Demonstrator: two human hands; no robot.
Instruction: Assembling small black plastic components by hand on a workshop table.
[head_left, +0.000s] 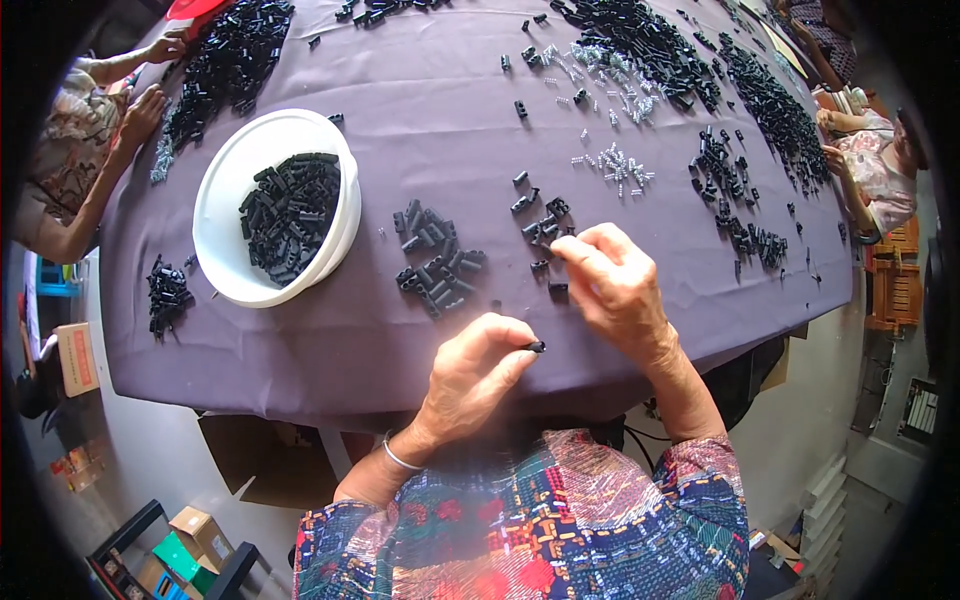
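Note:
My left hand (472,368) pinches a small black plastic part (537,347) between thumb and forefinger, just in from the table's near edge. To its right, my right hand (612,285) reaches forward with thumb and fingertips drawn together at a loose group of small black parts (530,228). Whatever lies between those fingertips is too small to make out. Left of that group, a heap of black tubular parts (437,268) lies on the purple-grey tablecloth (400,355).
A white tub (207,225) with black tubular parts (292,215) stands to the left, beside a small black pile (168,297). Small metal springs (622,168) and large black heaps (650,45) lie farther off. Other people's hands (143,115) work at the left and right table edges.

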